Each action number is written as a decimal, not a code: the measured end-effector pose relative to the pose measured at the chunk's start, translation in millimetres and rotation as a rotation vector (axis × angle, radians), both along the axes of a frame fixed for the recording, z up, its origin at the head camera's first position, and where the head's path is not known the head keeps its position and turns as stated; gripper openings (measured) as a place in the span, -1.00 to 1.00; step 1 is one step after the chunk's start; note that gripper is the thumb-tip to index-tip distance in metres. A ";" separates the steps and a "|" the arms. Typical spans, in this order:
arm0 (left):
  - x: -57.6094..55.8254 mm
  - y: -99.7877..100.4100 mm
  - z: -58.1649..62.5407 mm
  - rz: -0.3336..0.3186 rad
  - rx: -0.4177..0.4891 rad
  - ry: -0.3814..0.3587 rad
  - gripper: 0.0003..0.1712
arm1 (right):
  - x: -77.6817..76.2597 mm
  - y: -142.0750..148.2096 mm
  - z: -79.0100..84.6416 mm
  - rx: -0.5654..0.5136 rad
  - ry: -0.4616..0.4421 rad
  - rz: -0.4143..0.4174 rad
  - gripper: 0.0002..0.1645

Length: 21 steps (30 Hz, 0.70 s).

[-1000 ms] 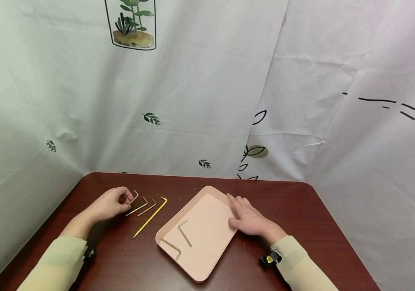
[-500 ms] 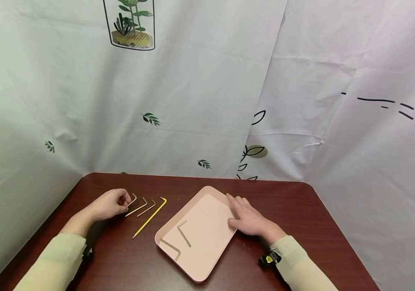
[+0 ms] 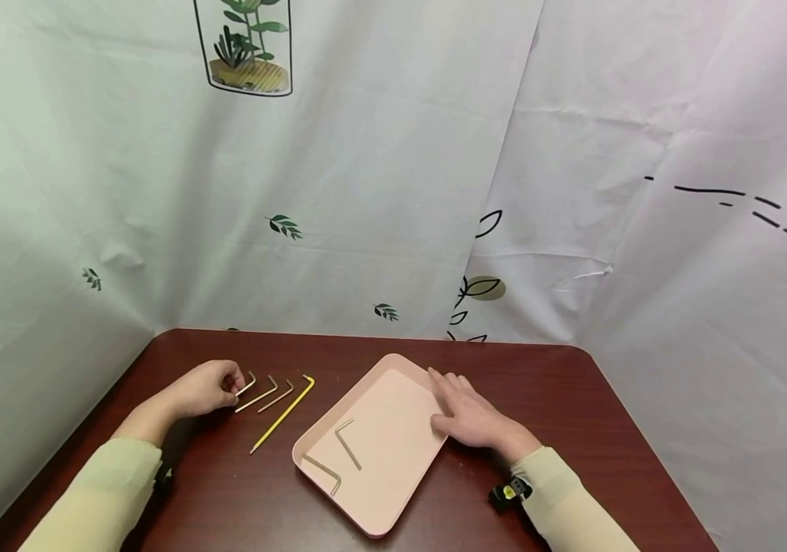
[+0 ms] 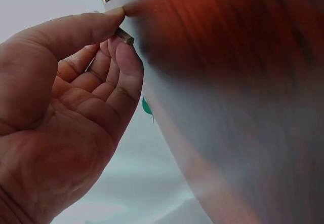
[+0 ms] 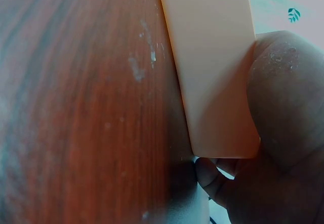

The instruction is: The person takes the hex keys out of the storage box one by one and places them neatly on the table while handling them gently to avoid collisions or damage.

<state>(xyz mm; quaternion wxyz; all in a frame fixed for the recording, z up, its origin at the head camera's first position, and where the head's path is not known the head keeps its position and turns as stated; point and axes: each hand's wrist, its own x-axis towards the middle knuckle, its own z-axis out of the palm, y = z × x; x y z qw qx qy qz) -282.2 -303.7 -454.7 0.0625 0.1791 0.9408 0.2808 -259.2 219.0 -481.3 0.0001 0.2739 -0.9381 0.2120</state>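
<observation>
In the head view my left hand (image 3: 203,386) pinches a small L-shaped hex key (image 3: 247,385) between thumb and fingertips, close over the table. The cut end of this key (image 4: 125,36) pokes out below the thumb in the left wrist view. Just right of it lie two more metal hex keys, a nearer one (image 3: 260,396) and a shorter one (image 3: 279,399), then a long yellow hex key (image 3: 283,414). My right hand (image 3: 469,412) rests over the right corner of a pink tray (image 3: 393,406), fingers extended along its end and thumb across the rim (image 5: 253,72).
Two metal hex keys, one bent near the middle (image 3: 347,445) and one beside the near left rim (image 3: 324,471), lie inside the tray. The dark red wooden table (image 3: 242,506) is enclosed by printed white cloth (image 3: 380,153) behind and at the sides.
My left hand has moved slightly down and left in the head view, lowering the pinched hex key beside the other keys. The right hand and tray stay in place.
</observation>
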 end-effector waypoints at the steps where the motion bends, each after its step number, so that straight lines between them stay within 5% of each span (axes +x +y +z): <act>1: -0.1 -0.2 0.4 -0.002 0.000 -0.003 -0.80 | 0.0 0.0 0.3 0.000 0.000 0.002 0.07; 21: -4.1 -2.0 4.3 -0.017 -0.011 -0.036 -0.79 | -0.4 -0.4 0.6 -0.004 -0.017 0.003 0.06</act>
